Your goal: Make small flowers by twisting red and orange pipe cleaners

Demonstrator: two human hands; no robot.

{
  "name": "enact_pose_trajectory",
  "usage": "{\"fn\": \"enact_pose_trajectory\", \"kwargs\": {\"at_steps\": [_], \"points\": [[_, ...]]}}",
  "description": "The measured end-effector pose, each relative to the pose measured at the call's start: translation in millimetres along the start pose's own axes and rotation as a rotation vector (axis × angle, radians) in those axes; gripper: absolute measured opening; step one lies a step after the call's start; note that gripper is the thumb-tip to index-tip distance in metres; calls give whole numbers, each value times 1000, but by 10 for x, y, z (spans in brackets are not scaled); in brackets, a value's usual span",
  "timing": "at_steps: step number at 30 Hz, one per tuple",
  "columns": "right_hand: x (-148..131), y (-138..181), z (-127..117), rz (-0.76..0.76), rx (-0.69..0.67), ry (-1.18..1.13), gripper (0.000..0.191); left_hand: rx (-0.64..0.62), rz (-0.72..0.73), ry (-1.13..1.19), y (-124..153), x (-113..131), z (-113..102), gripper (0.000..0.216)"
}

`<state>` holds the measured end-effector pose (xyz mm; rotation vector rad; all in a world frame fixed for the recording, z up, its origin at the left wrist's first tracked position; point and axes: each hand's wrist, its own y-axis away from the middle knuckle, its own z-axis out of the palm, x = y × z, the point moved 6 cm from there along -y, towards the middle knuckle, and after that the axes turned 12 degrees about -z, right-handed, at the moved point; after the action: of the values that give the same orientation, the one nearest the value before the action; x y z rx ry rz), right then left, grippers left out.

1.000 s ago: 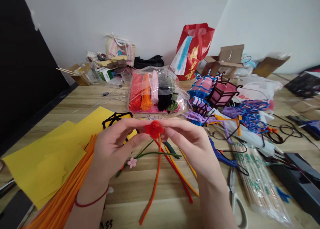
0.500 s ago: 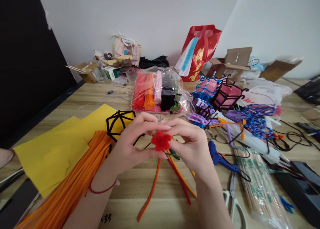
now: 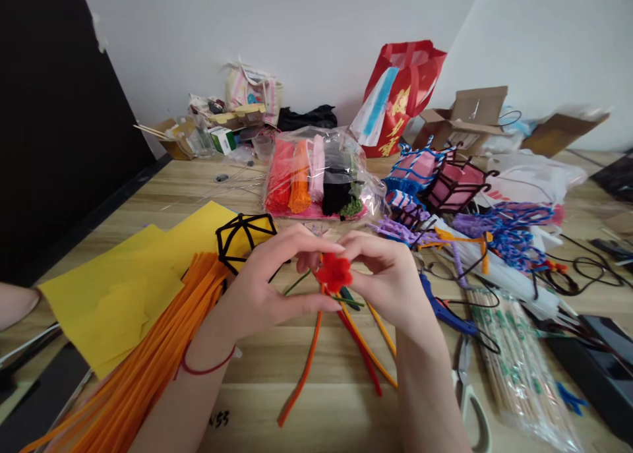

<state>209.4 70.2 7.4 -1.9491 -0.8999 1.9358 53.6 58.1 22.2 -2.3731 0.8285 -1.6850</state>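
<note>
A small red pipe-cleaner flower (image 3: 335,272), its petals facing me, is held up between my two hands above the table. My right hand (image 3: 388,278) pinches it from the right side with thumb and forefinger. My left hand (image 3: 277,281) curves around its left side, forefinger above and thumb below, other fingers partly hidden behind the petals. Green pipe cleaner (image 3: 299,281) pieces show on both sides of the flower; I cannot tell how they join it. Below my hands lie an orange pipe cleaner (image 3: 302,380), a red one (image 3: 363,357) and yellow-orange ones (image 3: 383,331).
To the left are yellow sheets (image 3: 113,288), an orange pipe-cleaner bundle (image 3: 163,334) and a black frame (image 3: 246,235). Behind lies a bag of pipe cleaners (image 3: 319,176). Rightward are lanterns (image 3: 455,182), a blue glue gun (image 3: 445,311), scissors (image 3: 465,380), wrapped sticks (image 3: 517,361). Another person's arm (image 3: 17,304) enters at left.
The view has shifted slightly, so most things sit a little further right. The red flower has turned and tilted a little between my fingers. Both hands stay around it.
</note>
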Motion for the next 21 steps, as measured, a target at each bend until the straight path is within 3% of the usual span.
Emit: {"fn": "enact_pose_trajectory", "kwargs": {"at_steps": [4,8,14,19,21], "points": [[-79,-15,-8,-98,-28,-13,21,71,73,-3,21,52,-35,16],[-198,-18,26,-237,-17,110,25,149,98,-39,66,78,-48,22],[-325,9,50,-442,120,393,26,308,112,-154,138,128,-88,26],[-325,11,58,-527,37,481,26,104,19,-176,121,104,-113,29],[-308,13,77,-524,-22,499,25,122,-13,-174,112,94,-165,22]]}}
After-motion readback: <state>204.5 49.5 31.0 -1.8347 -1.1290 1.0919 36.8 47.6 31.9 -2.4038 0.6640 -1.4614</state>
